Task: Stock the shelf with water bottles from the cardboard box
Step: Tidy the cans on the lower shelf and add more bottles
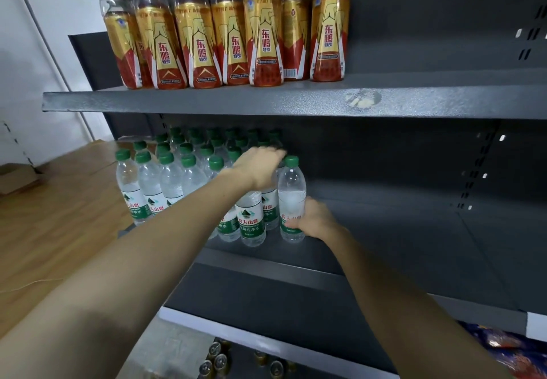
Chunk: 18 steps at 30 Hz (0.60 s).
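Several clear water bottles (165, 183) with green caps and green-white labels stand packed on the left part of the dark grey middle shelf (399, 230). My right hand (313, 218) grips the label of the rightmost water bottle (291, 189), which stands upright on the shelf at the end of the front row. My left hand (257, 168) lies over the tops of the bottles just left of it, fingers curled down over a cap I cannot see. The cardboard box is not in view.
The upper shelf (207, 101) holds a row of gold-and-red drink bottles (231, 32). The right part of the middle shelf is bare metal. Below, cans (219, 358) and a colourful package (509, 349) sit on a lower level. Wooden floor (59, 215) lies left.
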### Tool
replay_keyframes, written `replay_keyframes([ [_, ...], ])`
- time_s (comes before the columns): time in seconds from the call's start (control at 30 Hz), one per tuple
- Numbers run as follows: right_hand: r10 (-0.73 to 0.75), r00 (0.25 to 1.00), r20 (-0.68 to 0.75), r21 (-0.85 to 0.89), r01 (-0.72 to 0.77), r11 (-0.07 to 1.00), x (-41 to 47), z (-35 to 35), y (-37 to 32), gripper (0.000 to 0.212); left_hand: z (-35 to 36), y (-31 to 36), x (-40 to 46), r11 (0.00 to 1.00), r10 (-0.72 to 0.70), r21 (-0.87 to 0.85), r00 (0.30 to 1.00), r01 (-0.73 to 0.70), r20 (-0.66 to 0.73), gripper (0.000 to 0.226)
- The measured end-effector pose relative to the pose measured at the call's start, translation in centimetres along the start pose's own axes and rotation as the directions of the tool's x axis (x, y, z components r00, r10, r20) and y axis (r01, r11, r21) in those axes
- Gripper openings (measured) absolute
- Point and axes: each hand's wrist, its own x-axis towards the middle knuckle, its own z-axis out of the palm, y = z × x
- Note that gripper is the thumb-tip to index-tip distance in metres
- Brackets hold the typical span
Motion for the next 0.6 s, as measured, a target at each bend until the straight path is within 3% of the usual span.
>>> replay_keyframes([
  [0.07, 0.026, 0.999, -0.026, 0.022, -0.026, 0.999, 0.8, 0.4, -0.1, 0.059, 0.4, -0.4, 0.2, 0.999, 0.013, 0.044, 0.996, -0.009, -0.087, 0.041],
  [0.2, 0.083, 0.993, -0.081, 0.082, -0.076, 0.994, 2.5, 0.9, -0.2, 0.056, 0.9, -1.7, 1.3, 0.995, -0.016, 0.093, 0.986, 0.031, -0.166, 0.044],
  [0.43, 0.129, 0.980, -0.152, 0.145, -0.107, 0.984, 5.5, 1.7, -0.6, 0.052, 0.8, -2.2, 2.9, 0.974, -0.210, 0.085, 0.977, 0.212, -0.023, 0.035],
  [0.6, 0.161, 0.966, -0.202, 0.150, -0.132, 0.980, 8.3, 2.2, -0.8, 0.051, 1.9, -2.4, 3.2, 0.973, -0.191, 0.120, 0.981, 0.195, -0.044, 0.036],
])
